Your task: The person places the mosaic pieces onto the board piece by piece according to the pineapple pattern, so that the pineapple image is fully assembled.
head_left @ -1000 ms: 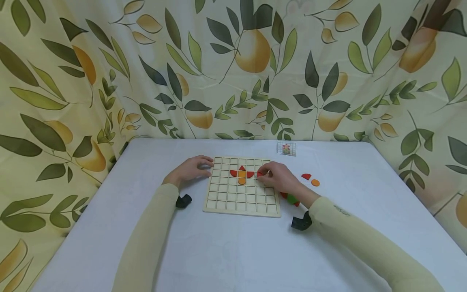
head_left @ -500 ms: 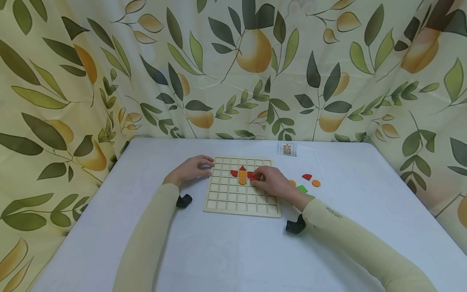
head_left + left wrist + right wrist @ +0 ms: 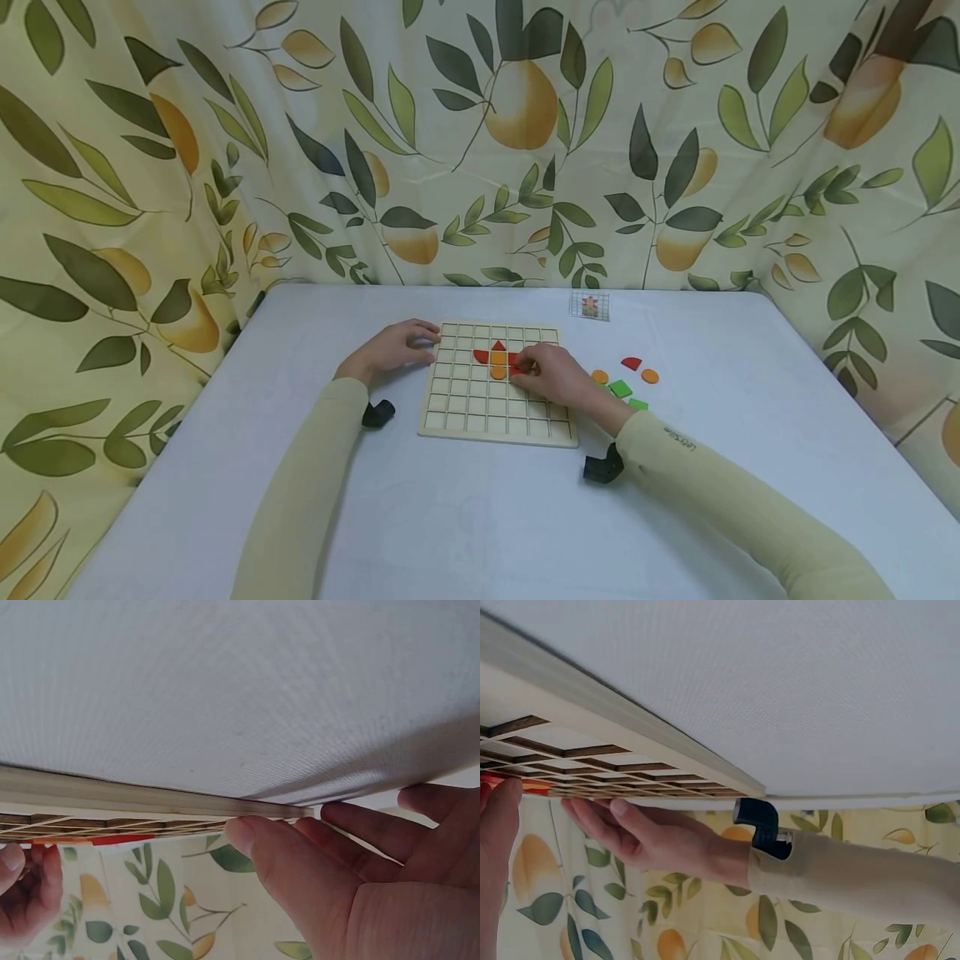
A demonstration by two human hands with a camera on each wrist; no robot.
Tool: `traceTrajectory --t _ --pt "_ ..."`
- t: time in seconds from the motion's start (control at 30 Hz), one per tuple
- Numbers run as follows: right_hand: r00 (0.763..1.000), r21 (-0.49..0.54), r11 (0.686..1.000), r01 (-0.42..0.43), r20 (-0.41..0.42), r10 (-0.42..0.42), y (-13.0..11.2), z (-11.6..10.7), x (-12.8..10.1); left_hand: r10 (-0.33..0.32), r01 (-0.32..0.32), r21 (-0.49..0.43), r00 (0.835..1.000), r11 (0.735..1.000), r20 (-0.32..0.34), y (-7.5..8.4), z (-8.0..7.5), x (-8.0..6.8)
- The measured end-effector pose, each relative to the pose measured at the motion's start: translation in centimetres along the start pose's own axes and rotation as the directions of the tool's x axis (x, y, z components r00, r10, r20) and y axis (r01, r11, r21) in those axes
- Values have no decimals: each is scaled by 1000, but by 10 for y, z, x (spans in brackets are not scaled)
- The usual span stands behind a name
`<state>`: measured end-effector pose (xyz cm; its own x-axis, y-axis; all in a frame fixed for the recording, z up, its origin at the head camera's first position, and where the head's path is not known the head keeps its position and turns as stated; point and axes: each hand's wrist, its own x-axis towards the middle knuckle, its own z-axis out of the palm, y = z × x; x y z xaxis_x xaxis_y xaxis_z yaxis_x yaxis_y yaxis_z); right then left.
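Wooden grid board (image 3: 495,408) lies flat at mid-bench (image 3: 465,517), bare cloth in front and to its left. Left hand (image 3: 390,350) rests at the board's left far edge, fingers straight along the rim, grip released. Right hand (image 3: 551,375) lies over the board's right part, fingertips pinching a red piece (image 3: 514,360) beside the red-and-orange pattern (image 3: 497,360). Loose orange, green and red pieces (image 3: 622,379) lie off the board's right edge; small pattern card (image 3: 588,306) near the far edge.
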<state>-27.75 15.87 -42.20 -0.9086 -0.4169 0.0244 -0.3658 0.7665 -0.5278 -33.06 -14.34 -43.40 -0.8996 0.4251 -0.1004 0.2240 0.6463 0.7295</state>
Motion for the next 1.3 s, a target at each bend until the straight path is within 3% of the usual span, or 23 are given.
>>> traceTrajectory --t 1.0,1.3 --pt "1000 -9 1000 10 -22 -10 0 3 0 46 -46 38 999 998 4 -1 -1 -1" --pt "997 9 999 -34 -71 34 10 -13 -7 37 -37 17 999 999 3 -1 -1 -1"
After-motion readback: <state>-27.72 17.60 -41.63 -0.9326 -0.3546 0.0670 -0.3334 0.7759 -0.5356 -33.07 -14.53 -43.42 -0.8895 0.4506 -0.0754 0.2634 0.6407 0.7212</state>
